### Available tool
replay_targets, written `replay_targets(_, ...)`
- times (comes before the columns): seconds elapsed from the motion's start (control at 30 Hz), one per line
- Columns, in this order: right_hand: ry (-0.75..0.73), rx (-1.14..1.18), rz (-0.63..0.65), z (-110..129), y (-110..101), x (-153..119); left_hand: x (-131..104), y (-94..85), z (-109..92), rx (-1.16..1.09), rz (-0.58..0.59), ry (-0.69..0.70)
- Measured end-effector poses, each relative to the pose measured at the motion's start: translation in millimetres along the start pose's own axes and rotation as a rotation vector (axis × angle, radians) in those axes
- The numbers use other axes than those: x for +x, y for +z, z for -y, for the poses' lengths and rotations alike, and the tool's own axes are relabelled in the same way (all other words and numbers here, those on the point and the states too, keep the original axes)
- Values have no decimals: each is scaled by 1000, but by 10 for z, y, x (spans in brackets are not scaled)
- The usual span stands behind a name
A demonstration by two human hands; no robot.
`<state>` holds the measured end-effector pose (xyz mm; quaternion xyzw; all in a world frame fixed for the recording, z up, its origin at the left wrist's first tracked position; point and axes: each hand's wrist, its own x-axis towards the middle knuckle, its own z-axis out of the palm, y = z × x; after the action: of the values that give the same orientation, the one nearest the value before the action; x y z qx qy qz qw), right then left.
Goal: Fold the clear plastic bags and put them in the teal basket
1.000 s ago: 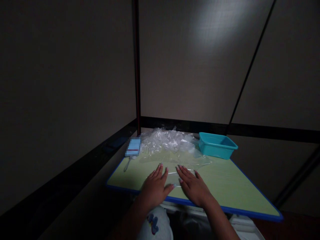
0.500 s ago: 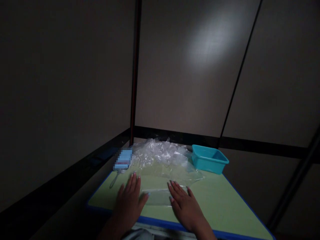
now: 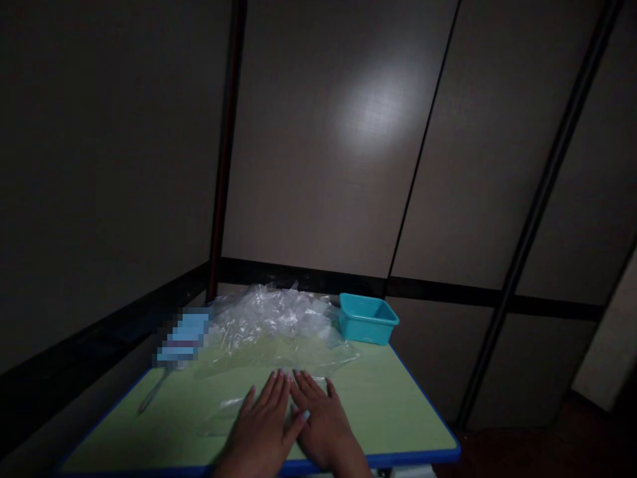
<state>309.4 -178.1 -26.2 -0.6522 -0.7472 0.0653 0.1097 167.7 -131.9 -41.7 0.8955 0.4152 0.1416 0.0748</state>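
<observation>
My left hand point(image 3: 266, 419) lies flat, fingers stretched out, on a clear plastic bag point(image 3: 219, 418) spread over the green tabletop. Beside it my right hand point(image 3: 318, 415) is also flat with its fingers extended. The two hands touch or nearly touch at the thumbs and index fingers, and they cover part of the bag. Neither one grips anything. Beyond the fingertips spreads a heap of crumpled clear plastic bags point(image 3: 279, 315).
A turquoise plastic basin point(image 3: 367, 328) stands at the table's far right corner. At the left edge lies a blurred-out blue object point(image 3: 184, 337) with a strap point(image 3: 154, 392). The green table point(image 3: 393, 411) has a blue rim; panelled walls point(image 3: 318, 166) rise behind it.
My hands have come together over the flat bag, the left one sliding rightward across it. The view has turned to the right, so the table and basin appear farther left.
</observation>
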Motion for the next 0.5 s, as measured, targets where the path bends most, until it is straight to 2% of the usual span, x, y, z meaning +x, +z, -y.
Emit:
replay_targets(0.3, 26, -6, -12, 56, -58, -39, -330, -81, 635, 156, -66, -124)
replay_targets(0.4, 39, -14, -7, 55, -52, -36, -428, -75, 766, 185, -87, -157)
replay_targets(0.5, 38, -20, -10, 45, -38, -33, -472, -57, 818, 201, -88, -182)
